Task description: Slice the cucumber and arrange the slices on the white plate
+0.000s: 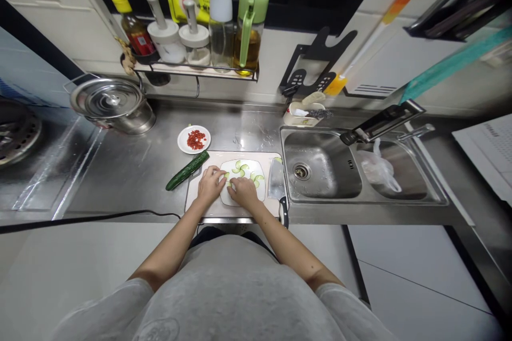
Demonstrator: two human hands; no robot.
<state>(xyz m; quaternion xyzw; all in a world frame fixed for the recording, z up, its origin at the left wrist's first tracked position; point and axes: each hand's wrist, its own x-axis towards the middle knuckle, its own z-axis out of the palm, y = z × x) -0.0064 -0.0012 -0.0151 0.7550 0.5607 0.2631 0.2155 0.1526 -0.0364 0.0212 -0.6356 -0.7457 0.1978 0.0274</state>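
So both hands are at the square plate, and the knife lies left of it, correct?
Not quite: the head view shows the knife lying right of the square plate; the left hand and right hand are indeed at it.

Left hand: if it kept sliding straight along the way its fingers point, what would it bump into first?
Most likely the pale green slices on the white plate, right by the left hand's fingertips. Whether it already touches them, or would pass just above, is unclear from this view.
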